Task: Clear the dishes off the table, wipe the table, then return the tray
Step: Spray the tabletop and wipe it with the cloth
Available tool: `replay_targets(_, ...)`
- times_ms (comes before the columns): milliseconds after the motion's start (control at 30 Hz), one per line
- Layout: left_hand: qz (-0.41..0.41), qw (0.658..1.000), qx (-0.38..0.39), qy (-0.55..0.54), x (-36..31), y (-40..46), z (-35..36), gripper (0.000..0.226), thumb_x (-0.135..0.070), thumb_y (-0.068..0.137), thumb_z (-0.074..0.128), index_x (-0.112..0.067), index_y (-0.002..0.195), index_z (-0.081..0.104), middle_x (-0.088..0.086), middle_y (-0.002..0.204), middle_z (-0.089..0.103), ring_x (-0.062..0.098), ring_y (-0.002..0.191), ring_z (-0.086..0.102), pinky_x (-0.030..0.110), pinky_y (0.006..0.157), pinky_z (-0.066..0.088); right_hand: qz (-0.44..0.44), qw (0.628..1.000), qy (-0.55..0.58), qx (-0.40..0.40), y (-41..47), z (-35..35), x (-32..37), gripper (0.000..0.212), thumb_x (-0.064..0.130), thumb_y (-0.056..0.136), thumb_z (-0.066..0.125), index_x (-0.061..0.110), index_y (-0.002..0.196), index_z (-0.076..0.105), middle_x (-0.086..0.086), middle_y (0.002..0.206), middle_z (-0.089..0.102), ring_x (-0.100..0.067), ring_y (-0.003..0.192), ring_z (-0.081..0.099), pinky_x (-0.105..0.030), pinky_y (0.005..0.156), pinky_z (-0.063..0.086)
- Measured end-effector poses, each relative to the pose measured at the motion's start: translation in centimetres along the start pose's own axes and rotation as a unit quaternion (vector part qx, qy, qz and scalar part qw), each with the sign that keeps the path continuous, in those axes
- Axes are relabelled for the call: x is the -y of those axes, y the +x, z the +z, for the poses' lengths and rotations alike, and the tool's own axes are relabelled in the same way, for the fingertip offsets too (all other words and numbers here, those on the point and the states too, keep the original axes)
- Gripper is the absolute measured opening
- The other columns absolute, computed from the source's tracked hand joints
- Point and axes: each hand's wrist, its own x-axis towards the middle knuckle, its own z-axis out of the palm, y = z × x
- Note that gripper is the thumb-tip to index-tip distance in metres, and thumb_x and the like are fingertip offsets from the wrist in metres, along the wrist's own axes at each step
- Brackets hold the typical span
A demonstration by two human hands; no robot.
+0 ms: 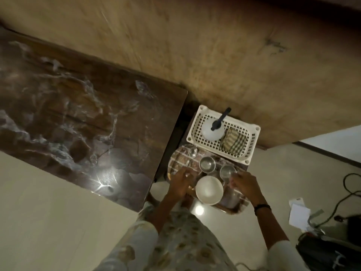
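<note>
A patterned tray (178, 160) sits on a small dark stand to the right of the brown marble table (78, 106). It carries a white bowl (209, 189), two steel cups (207, 164) (227, 171) and a spoon (192, 153). My left hand (181, 182) grips the tray's left edge, fingers curled over the rim. On the opposite side my right hand (244, 185) grips the right edge beside the second steel cup. The tray's near edge is hidden under my hands and the bowl.
Behind the tray stands a white plastic basket (252, 133) holding a white spray bottle (213, 131) and a folded checked cloth (233, 142). A brown wall runs behind it. Cables (349, 184), papers (298, 212) and a dark bag (328, 251) lie on the floor at right.
</note>
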Motion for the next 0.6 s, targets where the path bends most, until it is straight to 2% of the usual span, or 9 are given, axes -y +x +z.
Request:
replay_targets(100,0.071,0.996,-0.032,0.04,-2.1,2.4,-0.2,0.043,-0.033,0.086,0.055,-0.014,0.125,0.053,0.006,0.124,0.06,0.022,0.114,0.057,0.04,0.098,0.047,-0.044,0.994,-0.017,-0.094,1.8,-1.1,2.7,0.023,0.017,0.095,0.051,0.003,0.093,0.068,-0.016,0.096,0.068,-0.035,0.097,0.062,-0.031,0.077,0.042)
replay_targets(167,0.11,0.992,-0.028,0.048,-3.6,4.0,-0.2,0.052,-0.03,0.088,0.059,-0.016,0.136,0.044,0.004,0.136,0.053,0.017,0.125,0.049,0.039,0.106,0.041,-0.063,0.988,0.004,-0.139,3.1,-1.3,4.4,0.021,0.011,0.093,0.053,0.001,0.108,0.065,-0.019,0.114,0.064,-0.036,0.108,0.058,-0.033,0.086,0.043)
replay_targets(233,0.148,0.987,-0.02,0.055,-5.2,5.7,-0.1,0.058,-0.029,0.087,0.063,-0.023,0.139,0.039,-0.001,0.14,0.049,0.013,0.129,0.046,0.04,0.106,0.042,-0.064,0.987,0.039,-0.142,3.9,-1.4,5.7,0.025,0.006,0.092,0.055,-0.003,0.115,0.06,-0.02,0.117,0.06,-0.034,0.109,0.056,-0.034,0.087,0.042)
replay_targets(300,0.191,0.98,0.001,0.051,-6.3,8.0,0.1,0.063,-0.03,0.084,0.067,-0.027,0.139,0.037,-0.004,0.139,0.05,0.009,0.129,0.047,0.039,0.104,0.045,-0.059,0.984,0.09,-0.138,6.0,-1.0,6.2,0.029,0.01,0.086,0.059,-0.001,0.113,0.06,-0.013,0.107,0.062,-0.028,0.099,0.058,-0.032,0.081,0.044)
replay_targets(400,0.231,0.968,0.011,0.101,-7.2,11.5,0.2,0.076,-0.028,0.079,0.072,-0.021,0.143,0.032,0.0,0.142,0.046,0.013,0.133,0.042,0.041,0.111,0.037,-0.021,0.981,0.113,-0.155,12.9,0.5,3.8,0.059,0.032,0.069,0.065,0.0,0.117,0.055,-0.02,0.116,0.062,-0.037,0.106,0.06,-0.047,0.089,0.052)
replay_targets(467,0.255,0.951,0.006,0.173,-8.0,13.4,0.2,0.085,-0.027,0.077,0.074,-0.017,0.146,0.026,0.003,0.148,0.038,0.016,0.137,0.034,0.024,0.111,0.021,0.019,0.978,0.104,-0.182,14.6,1.4,4.1,0.073,0.026,0.073,0.075,-0.006,0.131,0.044,-0.028,0.132,0.051,-0.042,0.121,0.05,-0.052,0.102,0.043)
replay_targets(500,0.268,0.941,0.006,0.208,-8.6,14.3,0.3,0.089,-0.029,0.075,0.075,-0.017,0.147,0.023,0.003,0.15,0.034,0.016,0.138,0.031,0.022,0.108,0.019,0.037,0.975,0.08,-0.203,13.5,1.6,5.4,0.08,0.024,0.075,0.077,-0.008,0.136,0.037,-0.029,0.138,0.044,-0.043,0.127,0.044,-0.051,0.107,0.038)
replay_targets(600,0.328,0.91,0.058,0.246,-10.3,16.6,1.0,0.1,-0.035,0.069,0.079,-0.02,0.148,0.02,0.004,0.15,0.035,0.02,0.137,0.033,0.034,0.112,0.027,0.031,0.967,0.066,-0.245,12.8,2.0,6.4,0.087,0.022,0.076,0.08,-0.012,0.139,0.029,-0.032,0.143,0.036,-0.045,0.132,0.036,-0.05,0.111,0.03)
